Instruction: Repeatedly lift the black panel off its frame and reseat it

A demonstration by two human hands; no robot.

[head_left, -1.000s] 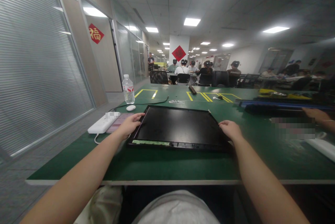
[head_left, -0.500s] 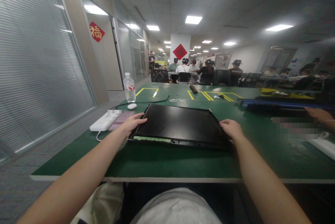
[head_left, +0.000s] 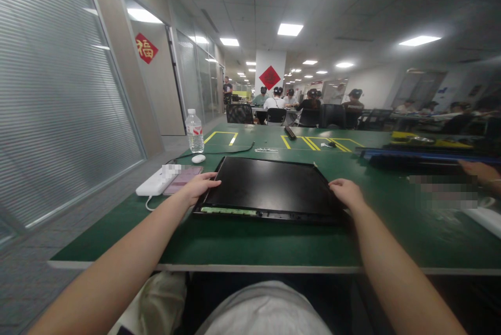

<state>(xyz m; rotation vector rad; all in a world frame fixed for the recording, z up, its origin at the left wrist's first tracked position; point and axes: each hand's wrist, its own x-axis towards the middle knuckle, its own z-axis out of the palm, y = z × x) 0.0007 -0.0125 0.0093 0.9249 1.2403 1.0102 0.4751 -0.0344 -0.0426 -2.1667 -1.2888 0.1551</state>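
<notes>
A black LCD screen panel in a thin dark frame lies in front of me. Along its near edge runs a green circuit strip. My left hand grips the left edge, thumb on top and the other fingers partly hidden behind the rim. At the right edge my right hand has its fingers closed on the frame, the fingertips pressed together. The panel is held level at or just above the green table; I cannot tell whether it touches.
Left of the panel are a phone, a white power strip, a white oval object and a water bottle. A black cable lies behind. A co-worker's hand is at far right beside a long blue-and-black object.
My left hand's fingers have drawn a little closer together at the panel's left edge. The panel and my right hand have hardly moved; the view has shifted slightly.
</notes>
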